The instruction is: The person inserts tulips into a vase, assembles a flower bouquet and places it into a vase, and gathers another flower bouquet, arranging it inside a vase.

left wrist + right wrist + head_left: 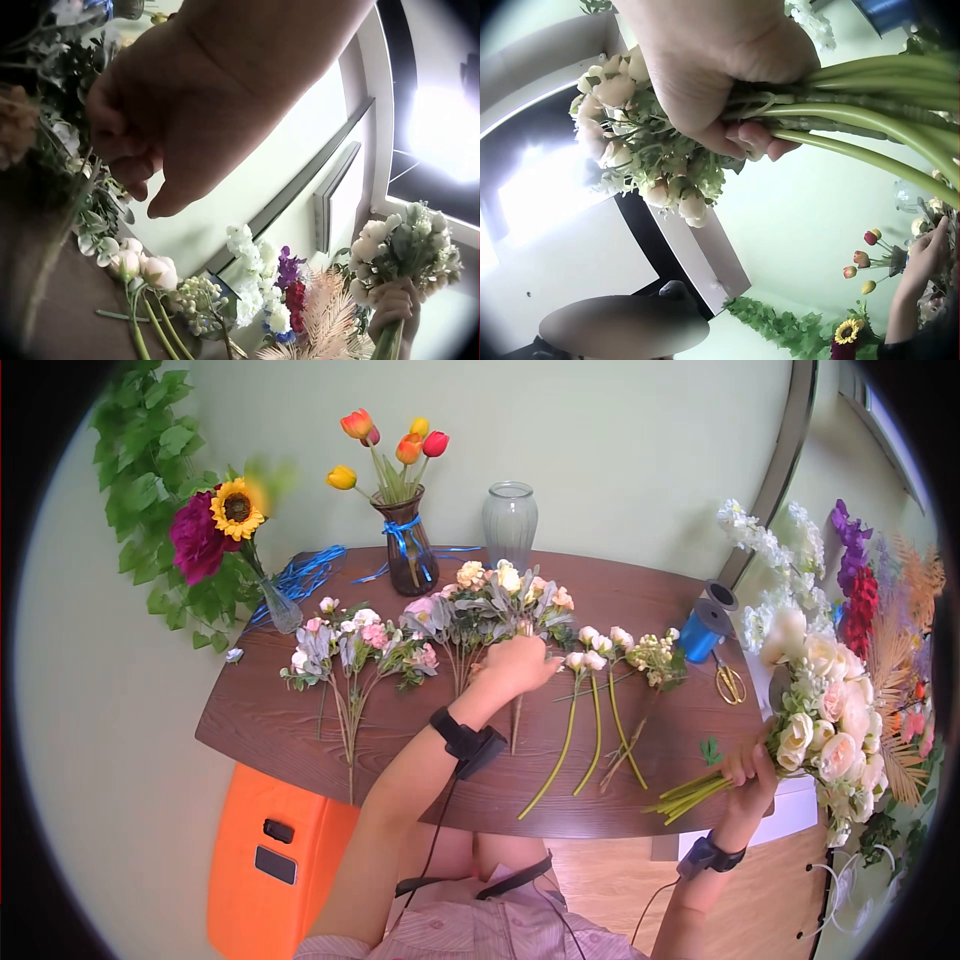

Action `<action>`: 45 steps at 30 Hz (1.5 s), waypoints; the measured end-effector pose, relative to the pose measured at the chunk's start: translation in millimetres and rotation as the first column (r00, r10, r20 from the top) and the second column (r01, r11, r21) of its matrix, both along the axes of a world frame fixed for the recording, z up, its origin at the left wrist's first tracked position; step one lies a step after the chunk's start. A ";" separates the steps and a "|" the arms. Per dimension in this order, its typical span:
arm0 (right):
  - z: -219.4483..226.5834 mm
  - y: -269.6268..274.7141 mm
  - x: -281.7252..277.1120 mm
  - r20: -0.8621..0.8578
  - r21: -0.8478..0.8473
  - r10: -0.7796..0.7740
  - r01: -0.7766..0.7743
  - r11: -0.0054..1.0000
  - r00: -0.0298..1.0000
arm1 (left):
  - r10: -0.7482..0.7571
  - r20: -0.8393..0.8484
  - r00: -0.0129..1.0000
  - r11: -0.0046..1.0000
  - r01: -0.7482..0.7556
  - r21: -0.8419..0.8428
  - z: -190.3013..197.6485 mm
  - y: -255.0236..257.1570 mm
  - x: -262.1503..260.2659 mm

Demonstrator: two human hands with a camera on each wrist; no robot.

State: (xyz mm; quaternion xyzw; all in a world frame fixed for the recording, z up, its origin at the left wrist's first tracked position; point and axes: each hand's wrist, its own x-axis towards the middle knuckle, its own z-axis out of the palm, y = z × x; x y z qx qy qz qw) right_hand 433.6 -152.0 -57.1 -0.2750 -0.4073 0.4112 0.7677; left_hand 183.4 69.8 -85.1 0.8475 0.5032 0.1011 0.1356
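My right hand [752, 778] grips the green stems [690, 800] of a bouquet of cream and pale pink roses [835, 730], held off the table's right edge. In the right wrist view, its fingers wrap the bundled stems [870, 112]. My left hand [518, 665] is over the middle of the table, its fingers curled at the stem of a flower spray [508, 582] with cream blooms and grey-green leaves. Left of it lies a pink and white spray [350, 645]. To its right are white rosebuds [592, 645] on green stems and a berry sprig [655, 660].
A dark vase [408, 550] with tulips and a clear glass vase [510, 525] stand at the back. Blue ribbon spools [705, 630] and gold-handled scissors [730, 685] lie at the right. A sunflower [237, 508] rises at left, above an orange stool [250, 840].
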 end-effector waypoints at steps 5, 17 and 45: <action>-2.9 -0.1 -3.7 -0.013 -0.035 -0.017 0.016 0.999 1.000 | 0.172 -0.048 0.984 0.982 -0.168 0.081 -1.7 7.0 -25.9; -12.5 2.5 -4.1 -0.044 -0.097 -0.010 0.006 0.995 0.999 | 0.199 0.141 0.970 0.948 -0.227 0.225 22.0 -28.9 -138.9; -12.6 18.3 -60.7 -0.050 -0.232 0.055 -0.065 0.971 0.997 | 0.348 0.519 0.780 0.899 -0.435 0.050 -33.8 -83.8 -274.1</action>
